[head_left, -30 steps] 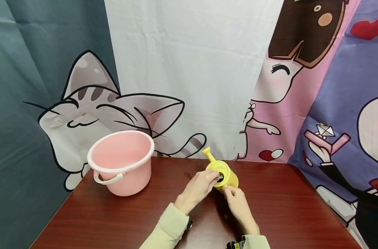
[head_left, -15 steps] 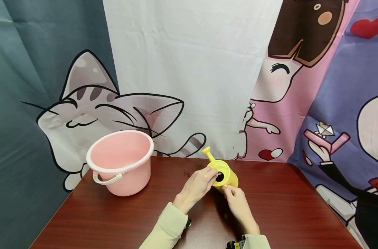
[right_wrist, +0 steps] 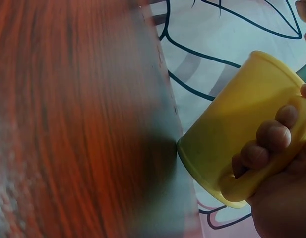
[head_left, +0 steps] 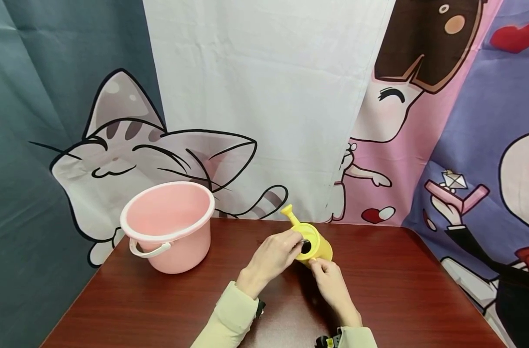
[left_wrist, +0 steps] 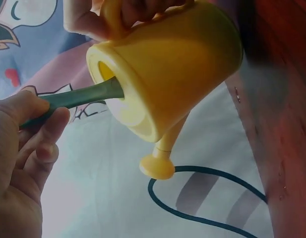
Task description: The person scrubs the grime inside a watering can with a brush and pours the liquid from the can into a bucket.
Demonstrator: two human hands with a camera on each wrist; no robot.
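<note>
A yellow watering can (head_left: 320, 245) is held above the table, tilted, its round opening toward the person. My right hand (head_left: 334, 287) grips its handle; in the right wrist view the fingers (right_wrist: 274, 136) curl through the handle (right_wrist: 247, 183). My left hand (head_left: 271, 258) is at the left of the opening. In the left wrist view that hand (left_wrist: 24, 148) pinches a dark green, flat-looking strip (left_wrist: 81, 96) between thumb and fingers, the far end of it inside the can's mouth. What lies deeper in the can is hidden.
A pink bucket (head_left: 182, 251) with a white handle (head_left: 153, 251) stands on the left of the brown table (head_left: 390, 290). Behind the table hangs a printed cloth (head_left: 264, 96) with a cartoon cat and figures. The can's spout (head_left: 290, 215) points toward the cloth.
My left hand has shifted slightly to the left at the can's opening, and more of the dark hole shows. The right hand and the can have hardly moved.
</note>
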